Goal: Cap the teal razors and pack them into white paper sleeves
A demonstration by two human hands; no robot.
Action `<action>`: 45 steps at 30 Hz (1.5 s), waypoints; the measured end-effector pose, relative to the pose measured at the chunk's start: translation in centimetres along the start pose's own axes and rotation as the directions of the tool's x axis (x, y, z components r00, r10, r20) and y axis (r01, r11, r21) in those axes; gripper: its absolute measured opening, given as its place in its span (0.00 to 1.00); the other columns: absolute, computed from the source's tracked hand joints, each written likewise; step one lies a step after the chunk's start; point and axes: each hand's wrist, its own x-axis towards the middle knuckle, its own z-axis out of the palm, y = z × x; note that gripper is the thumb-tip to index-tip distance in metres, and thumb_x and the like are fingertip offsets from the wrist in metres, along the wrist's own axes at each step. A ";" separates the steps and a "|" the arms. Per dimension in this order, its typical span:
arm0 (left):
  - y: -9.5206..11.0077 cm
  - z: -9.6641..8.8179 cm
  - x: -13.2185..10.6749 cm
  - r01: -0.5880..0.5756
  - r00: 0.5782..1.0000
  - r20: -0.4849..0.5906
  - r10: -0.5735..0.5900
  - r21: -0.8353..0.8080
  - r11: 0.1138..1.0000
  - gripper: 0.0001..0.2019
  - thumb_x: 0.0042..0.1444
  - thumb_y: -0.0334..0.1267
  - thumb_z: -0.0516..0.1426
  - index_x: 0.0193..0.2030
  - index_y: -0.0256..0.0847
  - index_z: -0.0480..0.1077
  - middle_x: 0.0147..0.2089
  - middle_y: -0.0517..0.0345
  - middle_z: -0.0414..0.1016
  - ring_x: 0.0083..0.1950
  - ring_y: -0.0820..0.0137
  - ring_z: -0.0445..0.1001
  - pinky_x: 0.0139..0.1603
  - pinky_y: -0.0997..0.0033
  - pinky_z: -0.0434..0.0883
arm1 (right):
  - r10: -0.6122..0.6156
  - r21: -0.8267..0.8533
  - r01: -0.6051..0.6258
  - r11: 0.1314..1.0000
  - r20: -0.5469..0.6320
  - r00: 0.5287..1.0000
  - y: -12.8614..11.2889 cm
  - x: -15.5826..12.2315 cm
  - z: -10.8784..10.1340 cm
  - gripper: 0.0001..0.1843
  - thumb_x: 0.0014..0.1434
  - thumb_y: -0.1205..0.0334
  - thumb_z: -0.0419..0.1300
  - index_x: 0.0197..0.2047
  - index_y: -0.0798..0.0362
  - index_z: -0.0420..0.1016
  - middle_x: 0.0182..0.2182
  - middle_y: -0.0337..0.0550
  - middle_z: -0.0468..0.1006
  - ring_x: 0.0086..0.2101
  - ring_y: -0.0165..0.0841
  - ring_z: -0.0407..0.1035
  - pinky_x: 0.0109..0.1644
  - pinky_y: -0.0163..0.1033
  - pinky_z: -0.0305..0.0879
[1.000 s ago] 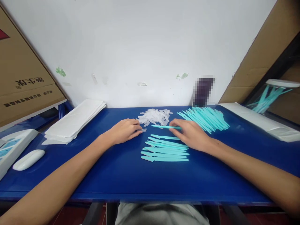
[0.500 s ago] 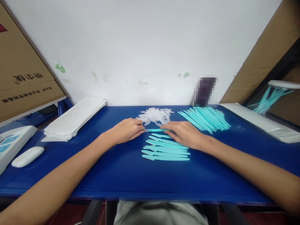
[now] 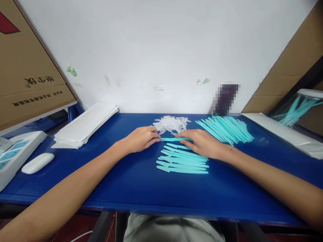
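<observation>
My right hand (image 3: 202,143) is closed on the handle of a turquoise eyebrow razor (image 3: 169,139), held crosswise. At its left end, my left hand (image 3: 142,138) pinches a small clear plastic cap (image 3: 160,139) against the blade tip; how far the cap covers it is hard to make out. Just below lie several turquoise eyebrow razors (image 3: 183,164) in a staggered row, blade ends to the left, some partly under my right hand. Right behind my hands is a heap of translucent caps (image 3: 171,123).
A larger pile of turquoise razors (image 3: 227,129) lies at the back right of the blue table (image 3: 121,188). White paper sheets (image 3: 85,122), a white mouse (image 3: 37,163) and a power strip (image 3: 22,151) are on the left. Cardboard (image 3: 32,60) and a clear tub (image 3: 300,107) stand at the sides.
The whole view has shifted slightly, so things appear a little further right. My hands keep the same hold on the razor and cap, with hardly any movement.
</observation>
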 end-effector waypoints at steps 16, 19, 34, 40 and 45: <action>2.0 0.4 0.5 0.061 0.944 -0.281 -0.175 -0.370 0.927 0.12 0.68 0.42 0.54 0.45 0.38 0.75 0.38 0.54 0.79 0.35 0.69 0.74 0.37 0.72 0.69 | 0.014 0.088 -0.001 0.996 -0.153 0.988 -0.9 -0.6 -0.2 0.17 0.69 0.57 0.52 0.55 0.50 0.76 0.49 0.47 0.82 0.47 0.41 0.76 0.48 0.45 0.71; 3.3 0.3 0.9 0.059 0.908 -0.319 -0.271 -0.543 0.838 0.11 0.66 0.41 0.56 0.42 0.37 0.77 0.37 0.55 0.80 0.34 0.71 0.74 0.35 0.73 0.70 | 0.006 0.128 0.023 0.991 -0.222 0.975 -1.1 -0.8 0.1 0.15 0.68 0.58 0.54 0.53 0.51 0.76 0.47 0.46 0.82 0.44 0.38 0.77 0.45 0.42 0.72; 4.2 0.1 1.5 -0.031 0.963 -0.249 -0.098 -0.466 0.884 0.14 0.68 0.43 0.55 0.49 0.38 0.76 0.39 0.52 0.79 0.40 0.67 0.76 0.42 0.71 0.70 | -0.138 -0.024 0.138 0.990 -0.349 0.927 -1.9 -1.1 0.4 0.12 0.67 0.59 0.57 0.45 0.56 0.78 0.35 0.47 0.82 0.34 0.36 0.76 0.35 0.38 0.67; 0.0 -1.6 -0.3 -0.017 0.993 -0.115 0.012 -0.041 0.999 0.18 0.72 0.43 0.46 0.52 0.36 0.73 0.42 0.48 0.75 0.44 0.63 0.72 0.45 0.66 0.67 | 0.060 -0.053 -0.073 0.996 -0.216 0.975 -1.4 -1.3 -0.7 0.21 0.70 0.51 0.51 0.56 0.55 0.72 0.41 0.51 0.79 0.37 0.39 0.73 0.42 0.42 0.63; -4.1 -2.3 -2.2 0.123 0.991 0.057 -0.120 -0.063 0.990 0.19 0.70 0.47 0.48 0.47 0.38 0.76 0.47 0.48 0.73 0.48 0.62 0.71 0.50 0.64 0.65 | 0.177 -0.039 -0.175 0.984 0.056 0.983 -0.5 -2.4 -1.8 0.19 0.68 0.50 0.51 0.42 0.52 0.78 0.18 0.35 0.70 0.22 0.32 0.64 0.50 0.48 0.57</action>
